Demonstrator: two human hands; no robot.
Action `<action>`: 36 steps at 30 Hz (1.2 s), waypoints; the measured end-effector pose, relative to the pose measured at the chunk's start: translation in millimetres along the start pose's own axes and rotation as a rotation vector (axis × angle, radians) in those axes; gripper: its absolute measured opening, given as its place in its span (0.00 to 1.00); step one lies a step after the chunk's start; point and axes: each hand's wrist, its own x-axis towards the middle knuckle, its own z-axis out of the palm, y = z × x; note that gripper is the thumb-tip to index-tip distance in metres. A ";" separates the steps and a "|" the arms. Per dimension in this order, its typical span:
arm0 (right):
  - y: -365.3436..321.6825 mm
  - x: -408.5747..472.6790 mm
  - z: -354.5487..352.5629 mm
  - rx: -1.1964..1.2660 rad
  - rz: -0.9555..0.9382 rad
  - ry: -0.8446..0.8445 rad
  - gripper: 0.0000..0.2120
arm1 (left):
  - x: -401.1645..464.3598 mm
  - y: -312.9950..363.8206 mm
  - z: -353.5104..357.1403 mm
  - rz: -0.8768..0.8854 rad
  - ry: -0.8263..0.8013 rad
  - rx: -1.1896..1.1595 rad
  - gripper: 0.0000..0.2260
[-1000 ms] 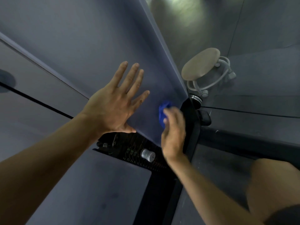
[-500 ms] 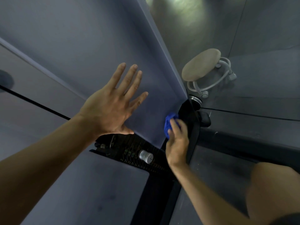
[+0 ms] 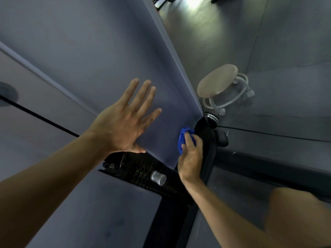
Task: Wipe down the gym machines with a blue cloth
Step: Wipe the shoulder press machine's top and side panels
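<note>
Looking down thru the head cam at a big grey-blue padded panel (image 3: 100, 56) of the gym machine, tilted across most of the view. My left hand (image 3: 123, 126) lies flat on it w/ fingers straight and spread, palm on the pad near its lower edge, thumb at the edge itself. Nothing held in that hand.

My right hand (image 3: 190, 158) is lower right, at the pad's bottom corner. It grips the blue cloth (image 3: 182, 140), bunched up into a wad; fingers curled round it, thumb on the near side. Cloth is pressed against the pad's corner, just beside the black frame upright (image 3: 207, 149) that runs down along the right of the hand. Most of the cloth is hidden behind the fingers, only the top and left of the wad show.

Below the pad, btwn the two forearms, is a black weight stack area (image 3: 143, 169) w/ a silver knob (image 3: 157, 177) sticking out. A 2nd grey pad surface (image 3: 100, 208) sits under that, lower left.

Past the pad's right edge, on the grey floor (image 3: 268, 42), stands a round beige-topped stool (image 3: 217, 80) w/ a pale ring base on casters. My knee (image 3: 300, 217) shows at bottom right. Black strap or line (image 3: 41, 118) crosses the left side; can't tell what it is.
</note>
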 end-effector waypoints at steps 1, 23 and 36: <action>0.8 -20.8 -1.9 -0.079 -0.042 -0.081 0.17 | 0.3 -0.2 -1.0 0.001 -0.003 0.007 0.54; -302.4 -42.4 63.2 0.060 -0.454 0.035 0.22 | -102.1 -166.6 -67.5 -0.265 -0.086 0.103 0.53; -224.7 -52.2 71.6 -0.003 -0.076 0.137 0.21 | -103.6 -169.6 -50.2 -0.248 -0.041 0.127 0.52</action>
